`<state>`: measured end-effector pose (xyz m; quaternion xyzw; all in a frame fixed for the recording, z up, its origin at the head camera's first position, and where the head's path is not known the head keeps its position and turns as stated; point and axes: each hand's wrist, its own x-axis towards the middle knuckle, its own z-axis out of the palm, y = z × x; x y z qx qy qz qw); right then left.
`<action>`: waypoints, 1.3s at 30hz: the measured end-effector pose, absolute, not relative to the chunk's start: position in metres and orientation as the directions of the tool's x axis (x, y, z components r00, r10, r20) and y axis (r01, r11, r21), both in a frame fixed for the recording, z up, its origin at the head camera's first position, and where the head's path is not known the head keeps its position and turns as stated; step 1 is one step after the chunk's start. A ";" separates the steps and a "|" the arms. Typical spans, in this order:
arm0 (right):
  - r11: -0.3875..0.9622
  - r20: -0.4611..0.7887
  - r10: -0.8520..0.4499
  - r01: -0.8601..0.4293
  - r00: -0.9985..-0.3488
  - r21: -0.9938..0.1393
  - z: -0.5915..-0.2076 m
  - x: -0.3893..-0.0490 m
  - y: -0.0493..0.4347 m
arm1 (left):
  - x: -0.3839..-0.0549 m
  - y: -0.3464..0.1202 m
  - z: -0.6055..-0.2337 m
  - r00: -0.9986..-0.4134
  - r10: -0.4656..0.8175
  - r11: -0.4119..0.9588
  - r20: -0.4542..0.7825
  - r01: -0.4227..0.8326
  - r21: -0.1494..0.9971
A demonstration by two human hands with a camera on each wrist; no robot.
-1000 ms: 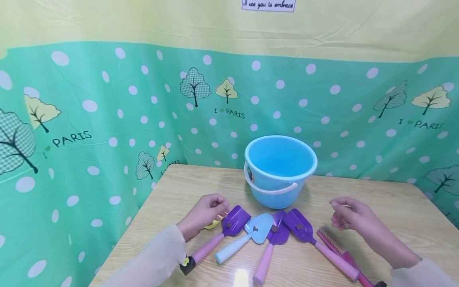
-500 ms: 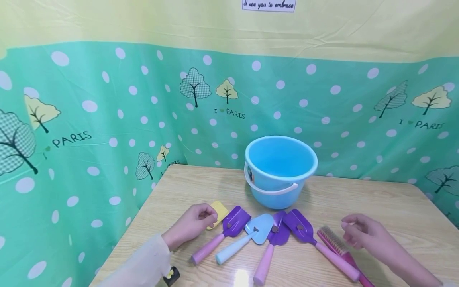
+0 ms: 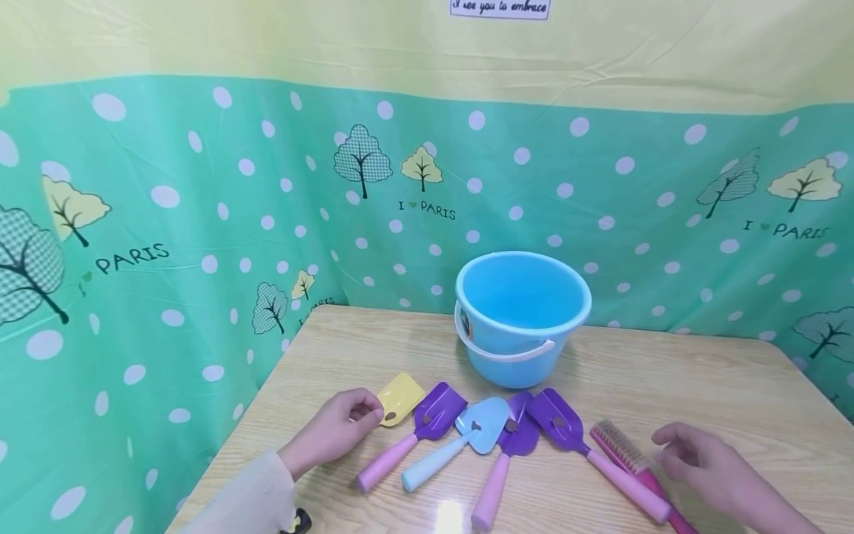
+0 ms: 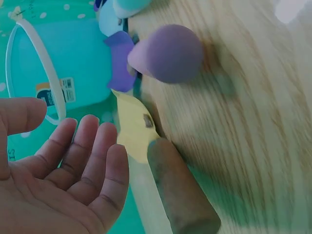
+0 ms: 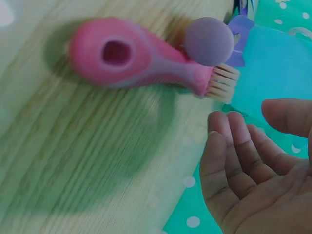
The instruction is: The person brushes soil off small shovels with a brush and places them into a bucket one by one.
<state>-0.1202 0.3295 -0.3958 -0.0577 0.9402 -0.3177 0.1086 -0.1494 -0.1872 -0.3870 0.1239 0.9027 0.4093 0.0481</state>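
- Towards the left edge of the pale wood-grain worktop (image 3: 373, 341), a yellow, square-bladed, brown-handled shovel (image 3: 400, 398) is laid just beside the left hand (image 3: 336, 428); contact cannot be told.
- Towards the right edge, a pink, pale-bristled brush (image 3: 647, 480) is laid beside the right hand (image 3: 709, 466).
- Nothing is held by either hand: fingers are loosely bent, thumbs apart.
- Between them, 3 purple, pink-handled shovels (image 3: 437, 411) and 1 light-blue shovel (image 3: 487, 419) are fanned before a blue plastic bucket (image 3: 510, 374).
- If 1 overlapping blade were tugged, its neighbours could be dragged askew.
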 end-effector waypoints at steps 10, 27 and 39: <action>0.812 -0.424 -0.078 0.189 -0.902 -0.552 -0.411 -0.114 0.330 | -0.144 -0.201 -0.391 -0.970 0.242 0.655 0.021 0.180 0.734; 0.801 -0.503 -0.102 0.229 -0.858 -0.553 -0.427 -0.110 0.331 | -0.142 -0.205 -0.404 -0.992 0.122 0.794 0.022 0.111 0.598; 0.808 -0.520 -0.092 0.242 -0.849 -0.537 -0.443 -0.114 0.332 | -0.139 -0.206 -0.412 -0.993 0.114 0.856 -0.008 0.095 0.508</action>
